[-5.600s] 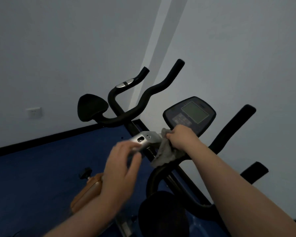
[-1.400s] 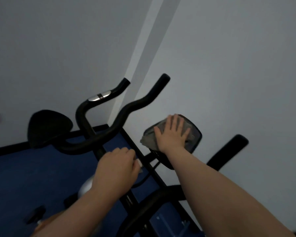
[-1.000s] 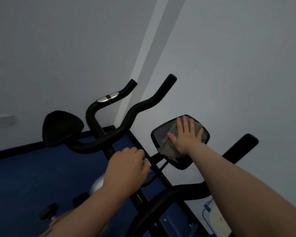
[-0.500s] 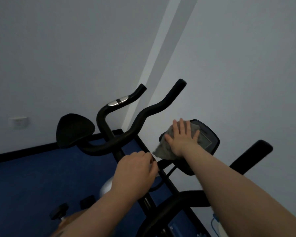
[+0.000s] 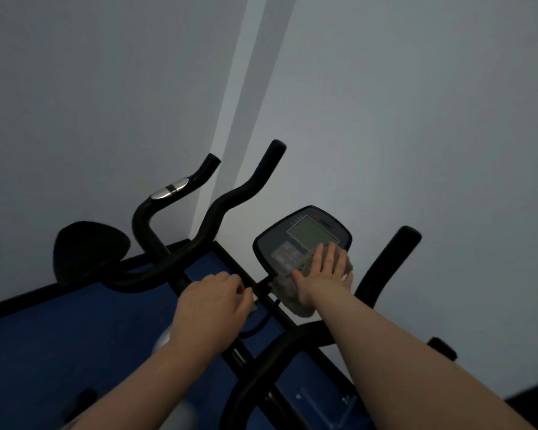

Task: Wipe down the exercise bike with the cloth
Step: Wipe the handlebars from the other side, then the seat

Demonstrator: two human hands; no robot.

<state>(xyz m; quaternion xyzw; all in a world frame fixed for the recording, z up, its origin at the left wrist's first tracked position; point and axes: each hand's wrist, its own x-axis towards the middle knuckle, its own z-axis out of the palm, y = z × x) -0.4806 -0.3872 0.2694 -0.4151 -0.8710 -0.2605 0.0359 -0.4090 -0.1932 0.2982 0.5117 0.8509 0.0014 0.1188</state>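
Note:
A black exercise bike fills the lower middle of the view, with curved handlebars [image 5: 218, 212] and a dark console [image 5: 302, 237] that has a grey screen. My right hand [image 5: 323, 274] lies flat with straight fingers on a grey cloth [image 5: 288, 293], pressing it against the console's lower right edge. Part of the cloth hangs below the console. My left hand [image 5: 212, 302] has its fingers curled round the bike's centre post just below the handlebars. What it grips is mostly hidden under the hand.
A black elbow pad [image 5: 90, 249] sits at the left end of the handlebars and a right bar [image 5: 392, 262] rises past the console. White walls meet in a corner behind. Blue floor [image 5: 44, 336] with a black skirting lies below.
My right hand has slid the cloth down from the console's face to its lower right edge, and the screen now shows. My left hand keeps its hold on the post.

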